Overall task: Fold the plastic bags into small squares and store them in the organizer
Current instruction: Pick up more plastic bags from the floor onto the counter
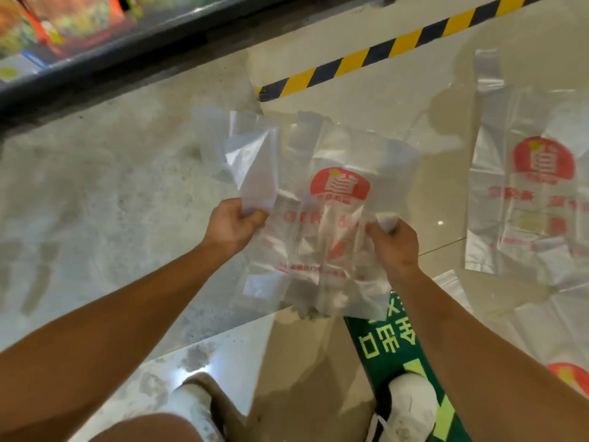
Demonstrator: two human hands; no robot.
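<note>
Both fists pinch the plastic bag (322, 212): left hand (232, 226), right hand (396, 247). Bag hangs between them, long axis crosswise to the grips.

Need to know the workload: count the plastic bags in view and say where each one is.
3: one bag held in both hands, one flat on the floor at right, one with only a logo corner showing at the lower right edge. More may lie out of frame.

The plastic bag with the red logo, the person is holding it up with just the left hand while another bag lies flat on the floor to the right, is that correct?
Not quite. In the head view both hands hold the plastic bag: the left hand pinches its left edge and the right hand pinches its right edge. The rest stands: another bag with the same red logo lies flat on the floor to the right.
</note>
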